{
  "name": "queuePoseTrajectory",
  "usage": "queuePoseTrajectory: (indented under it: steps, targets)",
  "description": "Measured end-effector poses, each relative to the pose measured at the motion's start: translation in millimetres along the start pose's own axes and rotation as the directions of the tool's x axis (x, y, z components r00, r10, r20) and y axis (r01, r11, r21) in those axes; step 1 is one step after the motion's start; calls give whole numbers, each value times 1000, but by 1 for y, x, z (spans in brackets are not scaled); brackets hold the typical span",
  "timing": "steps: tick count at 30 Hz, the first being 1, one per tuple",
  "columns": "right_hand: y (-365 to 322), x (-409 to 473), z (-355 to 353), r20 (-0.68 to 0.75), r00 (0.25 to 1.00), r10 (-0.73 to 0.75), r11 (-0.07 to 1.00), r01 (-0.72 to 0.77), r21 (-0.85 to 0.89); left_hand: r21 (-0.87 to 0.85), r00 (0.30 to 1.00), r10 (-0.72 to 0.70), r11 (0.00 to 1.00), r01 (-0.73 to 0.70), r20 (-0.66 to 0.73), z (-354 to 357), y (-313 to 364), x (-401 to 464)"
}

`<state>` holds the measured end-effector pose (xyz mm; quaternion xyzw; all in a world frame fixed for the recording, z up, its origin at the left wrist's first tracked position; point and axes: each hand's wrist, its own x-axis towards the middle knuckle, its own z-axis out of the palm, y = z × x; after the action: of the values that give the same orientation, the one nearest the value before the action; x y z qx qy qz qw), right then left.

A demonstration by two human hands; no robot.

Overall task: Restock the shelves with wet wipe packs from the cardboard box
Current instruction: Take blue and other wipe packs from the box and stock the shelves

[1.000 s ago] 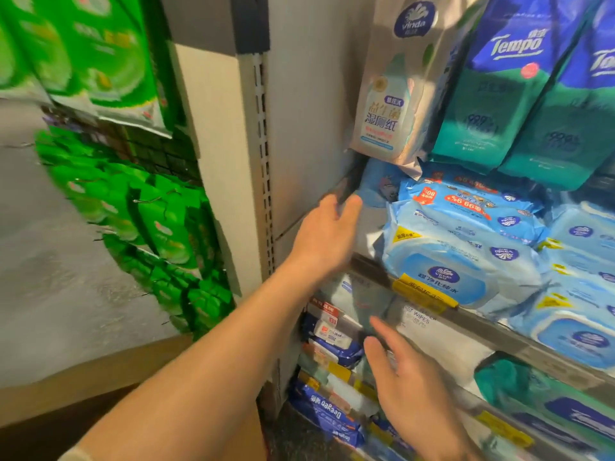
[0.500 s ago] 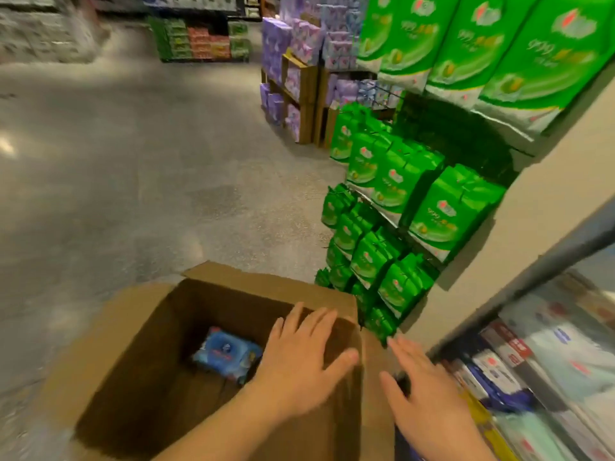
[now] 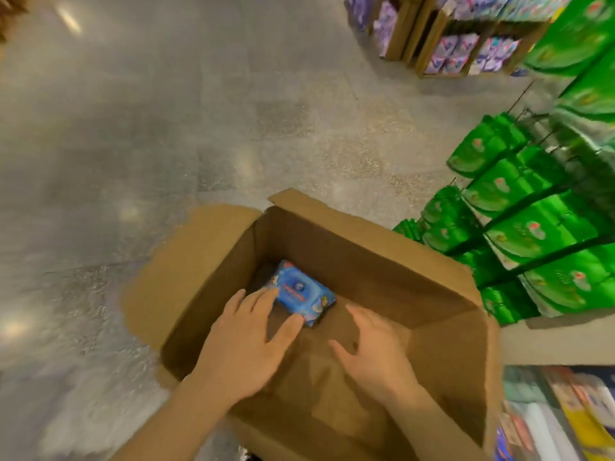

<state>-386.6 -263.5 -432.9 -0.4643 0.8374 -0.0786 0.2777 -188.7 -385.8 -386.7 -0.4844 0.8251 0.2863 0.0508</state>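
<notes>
Both hands inside cardboard box (image 3: 382, 261), fingers spread, gripping nothing. Left hand (image 3: 246, 341) fingertips at edge of blue wipe pack (image 3: 297, 292), lying on box bottom; right hand (image 3: 376, 351) just beside. Risk: slippery pack slides away from one-sided touch; box deep, reach awkward.

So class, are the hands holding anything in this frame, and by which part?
Nothing is gripped. The left hand reaches open-fingered over the blue wet wipe pack; the right hand is open, apart from it.
</notes>
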Motion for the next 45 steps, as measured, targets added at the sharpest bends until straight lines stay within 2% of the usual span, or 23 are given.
queuePoseTrajectory:
  steps: [6, 11, 14, 19, 25, 27, 30, 32, 34, 38, 40, 43, 45]
  targets:
    - [20, 123, 99, 6, 1000, -10, 1000, 10, 5, -73, 994, -58, 995, 65, 95, 34, -33, 34]
    - [23, 193, 163, 59, 997, -41, 996, 46, -81, -118, 977, -112, 984, 135, 181, 43, -47, 50]
    - [26, 211, 185, 93, 996, 6, 998, 0, -67, -138, 972, -122, 979, 151, 199, 44, -56, 54]
    - [32, 220, 206, 11, 1000, 29, 964, -25, -264, -150, 958, -166, 968, 204, 232, 48, -68, 62]
    - [36, 208, 206, -19, 1000, 24, 989, -27, -144, -204, 944, -208, 943, 263, 257, 47, -62, 60]
    - [34, 192, 193, 12, 996, 89, 995, -88, -49, -276, 944, -225, 917, 289, 240, 43, -59, 56]
    - [43, 153, 160, 138, 964, 228, 963, -244, 113, -366, 928, -276, 860, 355, 252, 33, -45, 46]
    - [58, 120, 130, 228, 938, 261, 950, -291, 109, -367, 924, -278, 857, 362, 263, 27, -29, 37]
    - [70, 84, 89, 256, 937, 238, 969, -246, 2, -387, 926, -265, 851, 356, 269, 21, -8, 27]
    - [84, 5, -10, 167, 983, 74, 960, -25, -277, -466, 908, -212, 802, 373, 361, 18, 49, 13]
    - [94, -35, -61, 59, 996, -60, 933, 77, -351, -483, 897, -156, 798, 361, 414, 17, 89, 7]
    - [111, -92, -136, -80, 964, -252, 891, 199, -409, -563, 888, -51, 756, 334, 457, 15, 152, -2]
    - [118, -128, -185, -171, 924, -342, 877, 249, -410, -677, 864, 68, 653, 339, 498, 12, 191, -13]
